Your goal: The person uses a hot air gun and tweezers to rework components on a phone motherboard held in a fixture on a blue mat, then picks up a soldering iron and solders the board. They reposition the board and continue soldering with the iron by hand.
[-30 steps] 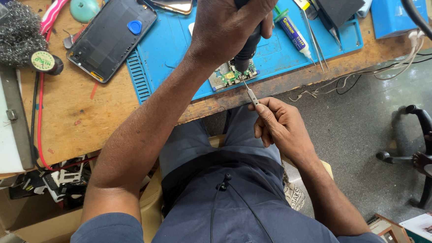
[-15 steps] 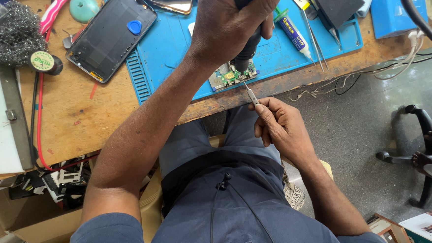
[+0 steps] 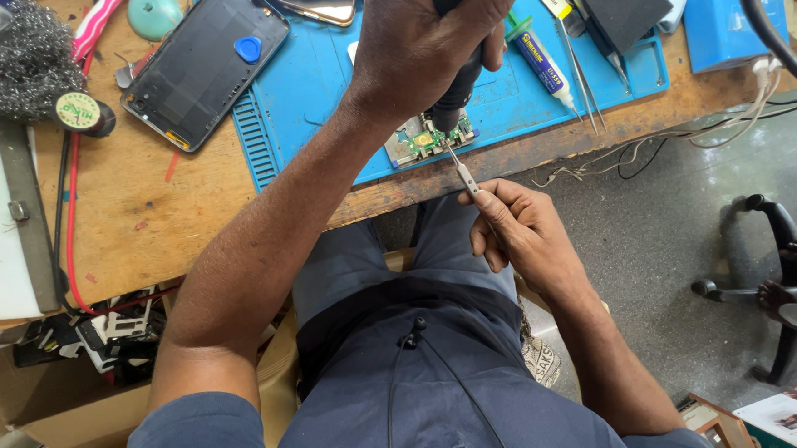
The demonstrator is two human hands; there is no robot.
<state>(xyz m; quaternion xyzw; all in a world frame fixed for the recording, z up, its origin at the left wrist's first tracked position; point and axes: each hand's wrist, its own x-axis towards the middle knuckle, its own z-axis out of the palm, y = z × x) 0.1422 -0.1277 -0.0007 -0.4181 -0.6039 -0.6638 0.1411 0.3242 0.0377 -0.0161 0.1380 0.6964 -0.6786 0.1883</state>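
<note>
Nearest the camera, the person's lap fills the lower middle, and the wooden bench's front edge (image 3: 236, 251) runs just beyond the knees, slanting up toward 2 o'clock. Open grey floor lies at 3 o'clock, free apart from a dark chair base (image 3: 773, 268) near the right border.

The right hand (image 3: 517, 231) sits just off the bench edge, its fingers pinched together around metal tweezers (image 3: 462, 168). The tweezers point toward 11 o'clock, and their tips reach the small green circuit board (image 3: 423, 141).

That board lies on the near strip of the blue work mat (image 3: 319, 92), just inside the bench edge, at 11 o'clock from the right hand and directly under the left hand (image 3: 425, 41). The left hand is clenched on a black handheld tool (image 3: 456, 75), whose nozzle comes down onto the board beside the tweezer tips. The two hands are apart, with the board between them.

Room around the board is tight: the left forearm crosses the mat at 8 o'clock from it, and the bench edge is close at 6 o'clock.

Farther out, an opened phone (image 3: 204, 66) lies at 10 o'clock from the board, overlapping the mat's left border. A white tube (image 3: 540, 57) and spare tweezers (image 3: 581, 69) lie at 2 o'clock. A wad of steel wool (image 3: 22, 57) sits at the far left, and white cables (image 3: 738, 106) hang over the edge at right.
</note>
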